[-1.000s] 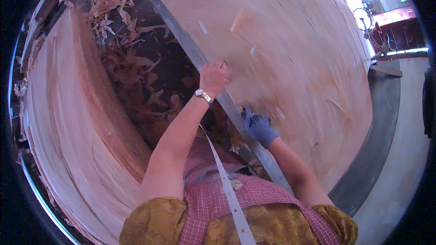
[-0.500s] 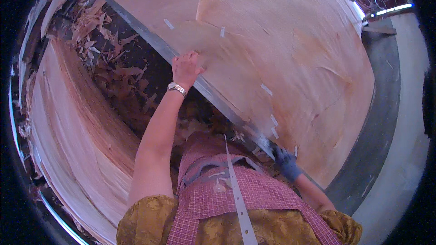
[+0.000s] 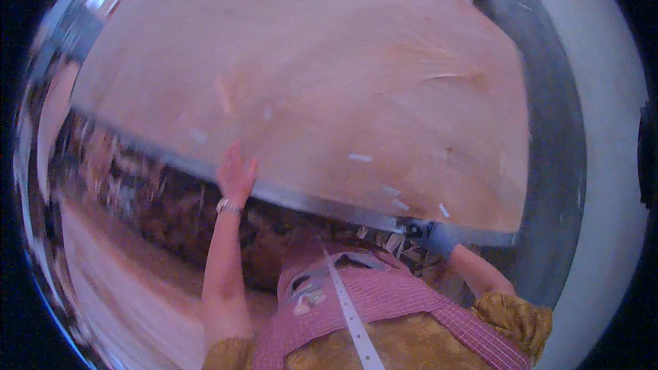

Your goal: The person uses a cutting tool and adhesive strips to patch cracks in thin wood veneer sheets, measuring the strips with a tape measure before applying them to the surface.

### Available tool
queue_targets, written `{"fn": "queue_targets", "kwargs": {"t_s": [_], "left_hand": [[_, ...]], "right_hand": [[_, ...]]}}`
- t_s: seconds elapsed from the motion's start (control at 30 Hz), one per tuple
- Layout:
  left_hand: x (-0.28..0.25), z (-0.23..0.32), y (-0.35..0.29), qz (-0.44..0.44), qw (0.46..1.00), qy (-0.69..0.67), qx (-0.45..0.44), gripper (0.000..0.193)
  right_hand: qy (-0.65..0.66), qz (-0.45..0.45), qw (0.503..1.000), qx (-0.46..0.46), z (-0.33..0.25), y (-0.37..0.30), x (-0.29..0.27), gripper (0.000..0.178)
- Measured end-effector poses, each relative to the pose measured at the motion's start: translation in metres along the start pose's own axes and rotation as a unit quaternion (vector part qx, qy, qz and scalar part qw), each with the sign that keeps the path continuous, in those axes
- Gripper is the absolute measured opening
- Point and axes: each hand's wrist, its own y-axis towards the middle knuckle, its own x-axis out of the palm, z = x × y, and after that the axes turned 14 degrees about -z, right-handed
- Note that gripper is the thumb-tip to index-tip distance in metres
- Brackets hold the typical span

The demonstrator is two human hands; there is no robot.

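On thin, grained veneer sheet, left hand presses its metal-edged rim

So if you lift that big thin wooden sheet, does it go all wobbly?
Probably. The wide, pale, thin wooden sheet looks very thin for its width, so it likely bends and flaps. It seems light: the bare left hand and the blue-gloved right hand handle its edge. Small splits suggest it tears easily.
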Motion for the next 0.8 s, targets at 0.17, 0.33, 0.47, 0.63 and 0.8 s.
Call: {"fn": "queue_targets", "kwargs": {"t_s": [0.17, 0.33, 0.47, 0.63, 0.8], "left_hand": [[-0.024, 0.037, 0.024, -0.017, 0.999, 0.039, 0.020, 0.062], [-0.005, 0.099, 0.075, -0.059, 0.983, 0.047, 0.168, 0.053], [0.003, 0.132, 0.098, -0.187, 0.963, -0.005, 0.192, 0.045], [0.037, 0.214, 0.134, -0.556, 0.734, -0.366, 0.134, 0.074], [0.045, 0.252, 0.139, -0.454, 0.738, -0.452, 0.210, 0.067]], "right_hand": [[0.094, 0.290, 0.881, 0.361, 0.049, 0.078, -0.070, 0.062], [0.061, 0.362, 0.817, 0.446, 0.178, 0.102, -0.073, 0.055], [0.075, 0.386, 0.837, 0.380, 0.150, 0.102, -0.084, 0.042], [0.613, 0.363, 0.690, 0.128, 0.006, 0.145, -0.149, 0.021], [0.737, 0.268, 0.620, -0.005, -0.100, 0.207, -0.208, 0.021]]}}
